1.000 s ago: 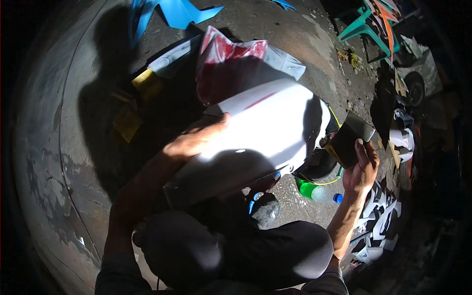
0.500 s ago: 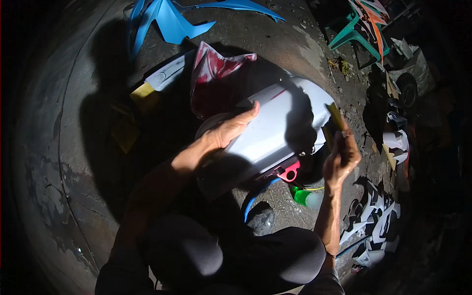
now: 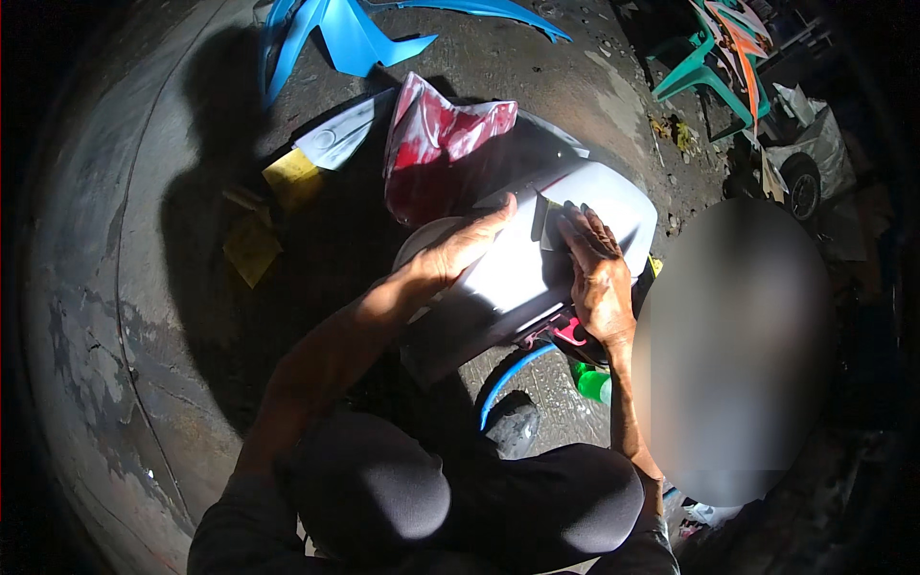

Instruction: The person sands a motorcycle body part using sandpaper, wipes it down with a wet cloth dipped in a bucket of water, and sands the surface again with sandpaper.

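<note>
A white-grey, smooth, curved panel, like a vehicle fairing, lies tilted in front of my knees. My left hand grips its near left edge, thumb on top and the other fingers mostly hidden. On the panel's upper face, my right hand presses a dark piece of sandpaper under its fingertips. Just beyond the panel stands a red panel with whitish patches. Below the white panel, a pink-red bracket and a blue hose show.
Yellow sheets and a pale panel lie left of the work. Blue panels rest at the back. At the far right is a green plastic chair with orange pieces. A green bottle is nearby; a blurred patch covers the right side.
My right hand has moved left from the panel's right edge onto its upper face, bringing the sandpaper along. My left hand keeps its grip. The view has shifted slightly.
</note>
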{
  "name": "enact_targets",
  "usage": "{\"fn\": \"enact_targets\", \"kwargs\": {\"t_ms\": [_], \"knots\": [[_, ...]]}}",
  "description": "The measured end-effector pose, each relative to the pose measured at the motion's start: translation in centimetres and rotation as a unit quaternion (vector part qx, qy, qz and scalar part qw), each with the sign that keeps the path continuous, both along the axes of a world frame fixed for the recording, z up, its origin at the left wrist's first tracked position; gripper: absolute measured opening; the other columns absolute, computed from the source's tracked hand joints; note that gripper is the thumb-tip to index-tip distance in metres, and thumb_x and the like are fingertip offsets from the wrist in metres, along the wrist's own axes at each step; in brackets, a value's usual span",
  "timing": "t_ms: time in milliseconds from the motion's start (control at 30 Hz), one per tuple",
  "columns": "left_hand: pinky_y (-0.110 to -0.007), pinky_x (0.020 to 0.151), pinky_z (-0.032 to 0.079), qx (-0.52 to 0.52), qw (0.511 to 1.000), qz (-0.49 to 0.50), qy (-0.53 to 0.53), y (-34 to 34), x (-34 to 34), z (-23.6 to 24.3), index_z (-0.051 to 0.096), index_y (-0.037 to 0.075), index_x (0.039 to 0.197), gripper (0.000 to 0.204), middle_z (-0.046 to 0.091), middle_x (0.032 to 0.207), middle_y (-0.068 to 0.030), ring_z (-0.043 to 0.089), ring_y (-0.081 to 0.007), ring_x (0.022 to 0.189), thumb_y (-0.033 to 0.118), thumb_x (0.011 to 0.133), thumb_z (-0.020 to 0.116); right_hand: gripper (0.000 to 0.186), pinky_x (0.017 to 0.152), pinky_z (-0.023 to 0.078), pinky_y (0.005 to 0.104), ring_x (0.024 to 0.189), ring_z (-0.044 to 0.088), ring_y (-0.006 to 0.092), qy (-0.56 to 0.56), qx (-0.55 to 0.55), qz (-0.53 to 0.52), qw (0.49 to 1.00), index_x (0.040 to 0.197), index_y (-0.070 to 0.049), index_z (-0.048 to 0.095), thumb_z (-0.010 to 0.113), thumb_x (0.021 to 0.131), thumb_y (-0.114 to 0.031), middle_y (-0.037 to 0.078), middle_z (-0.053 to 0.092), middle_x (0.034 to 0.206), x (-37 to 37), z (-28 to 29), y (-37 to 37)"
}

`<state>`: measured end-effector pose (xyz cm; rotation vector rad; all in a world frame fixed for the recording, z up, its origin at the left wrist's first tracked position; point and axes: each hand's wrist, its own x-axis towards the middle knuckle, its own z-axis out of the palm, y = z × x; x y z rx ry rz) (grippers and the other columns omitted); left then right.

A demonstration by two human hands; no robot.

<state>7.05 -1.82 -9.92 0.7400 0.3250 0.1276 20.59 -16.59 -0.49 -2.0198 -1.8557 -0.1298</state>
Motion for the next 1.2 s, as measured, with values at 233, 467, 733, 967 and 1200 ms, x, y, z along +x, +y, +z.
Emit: {"fn": "enact_targets", "kwargs": {"t_ms": [233,467,733,967,1200], "knots": [[-0.020,0.058,0.047,-0.195,0.978,0.003,-0.070,-0.6,-0.9,1.5,0.057,0.007,0.105,0.072,0.058,0.080,0.0009,0.054,-0.0069,0.067,0.071,0.083,0.033,0.051,0.111,0.022,0.0483,0.131,0.036,0.0354,-0.045,-0.087,0.067,0.993,0.124,-0.006,0.054,0.049,0.074,-0.007,0.017,0.048,0.133,-4.1,1.2,0.2],[-0.034,0.087,0.047,-0.206,0.976,0.024,-0.065,-0.5,-1.3,2.2,0.051,0.006,0.121,0.086,0.058,0.113,-0.0086,0.057,-0.0185,0.102,0.077,0.079,0.030,0.056,0.110,0.024,0.0478,0.131,0.036,0.0341,-0.007,-0.094,0.079,0.992,0.130,-0.006,0.049,0.049,0.074,-0.001,0.017,0.044,0.136,-3.8,1.0,0.1],[-0.033,0.090,0.045,-0.194,0.978,-0.008,-0.075,0.0,-3.0,2.9,0.049,0.002,0.123,0.097,0.058,0.113,-0.0097,0.056,-0.0203,0.101,0.083,0.075,0.023,0.047,0.111,0.021,0.0486,0.131,0.036,0.0327,-0.005,-0.112,0.187,0.976,0.120,-0.006,0.058,0.053,0.074,-0.005,0.013,0.049,0.133,-5.7,0.9,0.0],[-0.033,0.088,0.046,-0.176,0.983,0.018,-0.039,-0.5,-2.1,3.0,0.048,0.001,0.123,0.097,0.060,0.110,-0.0094,0.058,-0.0199,0.098,0.082,0.074,0.027,0.060,0.114,0.011,0.0435,0.136,0.027,0.0336,0.089,-0.054,0.171,0.980,0.128,-0.003,0.051,0.019,0.094,-0.042,0.017,0.041,0.139,-2.8,0.4,0.6],[-0.035,0.093,0.042,-0.164,0.985,0.002,-0.056,-0.4,-2.1,2.5,0.046,0.000,0.126,0.099,0.058,0.114,-0.0110,0.056,-0.0201,0.102,0.082,0.076,0.022,0.087,0.113,0.008,0.0425,0.137,0.023,0.0342,0.114,-0.047,0.150,0.981,0.125,-0.002,0.054,0.000,0.089,-0.060,0.018,0.044,0.136,0.8,0.7,1.6]]}}
